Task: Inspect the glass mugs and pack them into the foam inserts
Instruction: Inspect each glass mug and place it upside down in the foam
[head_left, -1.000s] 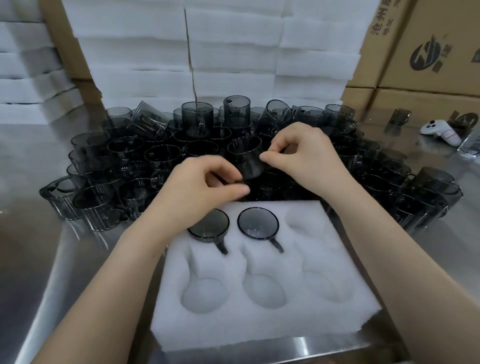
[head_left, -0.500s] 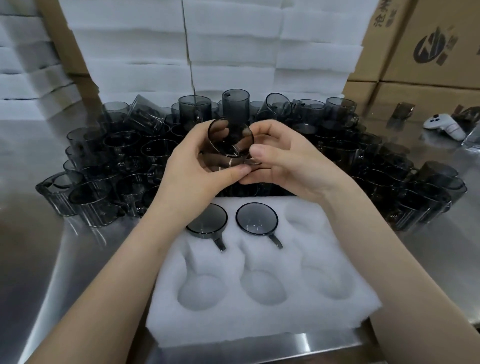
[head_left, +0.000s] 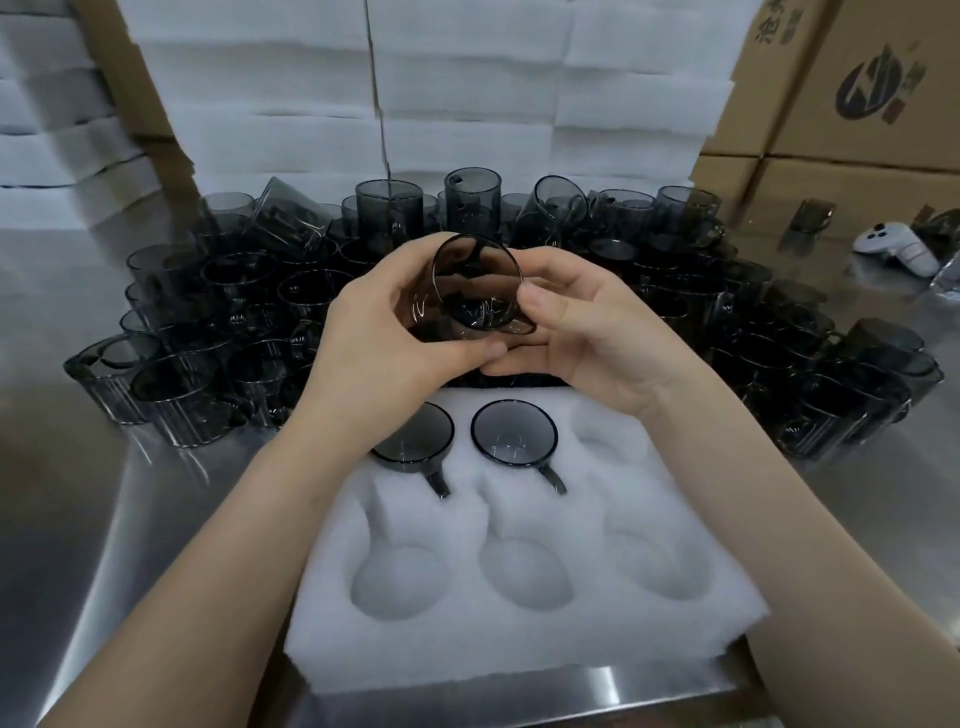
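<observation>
A smoky grey glass mug (head_left: 475, 288) is held tilted between both hands, its open mouth facing me, above the far edge of the white foam insert (head_left: 519, 613). My left hand (head_left: 384, 338) grips its left side and my right hand (head_left: 587, 332) its right side. Two mugs sit in the insert's back row: one at the left (head_left: 415, 439), partly hidden by my left wrist, and one in the middle (head_left: 514, 434). The back right pocket and the three front pockets hold nothing. A big crowd of grey mugs (head_left: 234, 312) covers the steel table behind.
Stacks of white foam inserts (head_left: 467, 93) rise behind the mugs. Cardboard boxes (head_left: 862, 104) stand at the back right. A white controller (head_left: 896, 249) lies on the steel table (head_left: 78, 519) at the far right, next to a lone mug (head_left: 810, 221).
Both hands lifted a mug out of the pile, raised it and tipped its mouth towards me. It has since turned slightly in my fingers.
</observation>
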